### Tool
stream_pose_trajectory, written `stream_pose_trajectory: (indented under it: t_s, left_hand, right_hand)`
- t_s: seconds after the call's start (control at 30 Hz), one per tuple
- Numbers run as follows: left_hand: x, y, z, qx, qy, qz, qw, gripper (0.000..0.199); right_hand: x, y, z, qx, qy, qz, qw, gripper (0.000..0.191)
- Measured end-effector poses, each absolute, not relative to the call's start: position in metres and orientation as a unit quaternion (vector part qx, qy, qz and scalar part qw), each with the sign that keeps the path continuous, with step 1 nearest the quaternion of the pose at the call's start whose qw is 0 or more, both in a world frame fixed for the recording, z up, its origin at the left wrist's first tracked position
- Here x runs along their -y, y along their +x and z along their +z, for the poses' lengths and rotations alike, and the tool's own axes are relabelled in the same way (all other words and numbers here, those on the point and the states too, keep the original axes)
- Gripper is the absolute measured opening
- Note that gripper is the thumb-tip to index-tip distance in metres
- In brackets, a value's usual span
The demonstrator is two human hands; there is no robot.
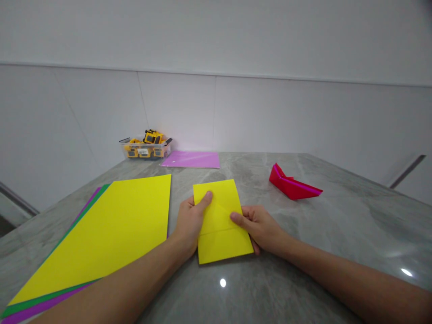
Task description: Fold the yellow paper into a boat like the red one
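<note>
Yellow folded paper (221, 216) sits in front of us, gripped between both our hands.
In the head view, our left hand (189, 222) pinches the paper's left edge, its thumb lying on the upper part of the face, while our right hand (261, 227) pinches the right edge, its thumb resting a little lower. A crease crosses the paper's lower part; we cannot tell whether the paper touches the grey table (303, 270). To our left lies a stack of large sheets (124, 225), yellow on top, green and purple showing beneath. To the right, apart from our hands, rests a red paper boat (293, 187). Farther back, we see a lilac sheet (194, 159) just beside a clear plastic box (143, 151) holding yellow toy vehicles (153, 137).
</note>
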State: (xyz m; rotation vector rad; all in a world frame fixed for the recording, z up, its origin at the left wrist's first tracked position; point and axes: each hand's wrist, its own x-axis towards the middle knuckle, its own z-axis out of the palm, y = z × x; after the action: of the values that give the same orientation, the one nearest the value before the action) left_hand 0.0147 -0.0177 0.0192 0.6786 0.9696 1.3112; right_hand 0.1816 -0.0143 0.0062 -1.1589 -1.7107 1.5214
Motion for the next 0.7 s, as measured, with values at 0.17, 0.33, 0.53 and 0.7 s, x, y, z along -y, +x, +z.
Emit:
stream_pose_trajectory:
  t_s: [0.17, 0.33, 0.53, 0.7]
  left_hand:
    - [0.016, 0.013, 0.017, -0.42, 0.322, 0.574, 0.625, 0.028]
    - [0.017, 0.013, 0.011, -0.336, 0.399, 0.537, 0.663, 0.038]
    - [0.019, 0.013, 0.009, -0.354, 0.424, 0.52, 0.652, 0.04]
    - [0.018, 0.012, 0.012, -0.37, 0.435, 0.527, 0.629, 0.037]
  right_hand:
    - [0.016, 0.184, 0.006, 0.648, -0.402, 0.565, 0.315, 0.046]
    - [0.009, 0.187, 0.007, 0.604, -0.434, 0.518, 0.423, 0.045]
    - [0.005, 0.189, 0.004, 0.61, -0.441, 0.516, 0.409, 0.044]
    - [0.005, 0.188, 0.001, 0.627, -0.453, 0.494, 0.396, 0.041]
